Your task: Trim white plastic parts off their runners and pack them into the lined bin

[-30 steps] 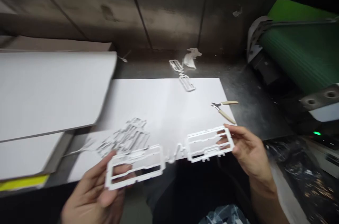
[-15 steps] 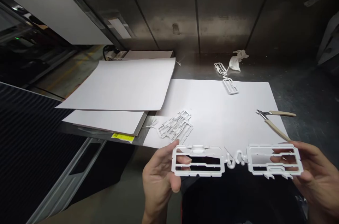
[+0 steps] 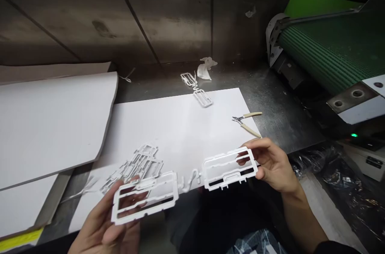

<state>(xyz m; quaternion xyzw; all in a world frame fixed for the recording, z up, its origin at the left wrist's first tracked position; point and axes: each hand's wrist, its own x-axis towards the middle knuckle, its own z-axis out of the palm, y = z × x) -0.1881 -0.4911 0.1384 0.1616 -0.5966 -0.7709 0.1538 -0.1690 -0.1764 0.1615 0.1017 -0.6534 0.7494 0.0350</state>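
Between my two hands I hold a white moulded plastic piece: two slotted rectangular frames (image 3: 175, 202) joined by a wavy runner. My left hand (image 3: 112, 224) grips the outer end of the left frame between thumb and fingers. At the far end of the right frame, my right hand (image 3: 272, 166) pinches the edge. Just beyond my left hand, a pile of loose white plastic frames (image 3: 144, 162) lies on a white sheet (image 3: 171, 125). Side cutters (image 3: 245, 117) with beige handles rest spread at the sheet's right edge, beyond my right hand.
Another joined pair of white frames (image 3: 202, 97) lies at the sheet's back edge, beside a crumpled white scrap (image 3: 205, 70). Large white boards (image 3: 54, 125) are stacked at left. A green conveyor belt (image 3: 327, 45) stands at right. Black plastic film (image 3: 333, 166) lies below it.
The view has swung right, bringing the conveyor into sight. The held piece now tilts, its right end higher and its left end lower. Both hands keep their hold.
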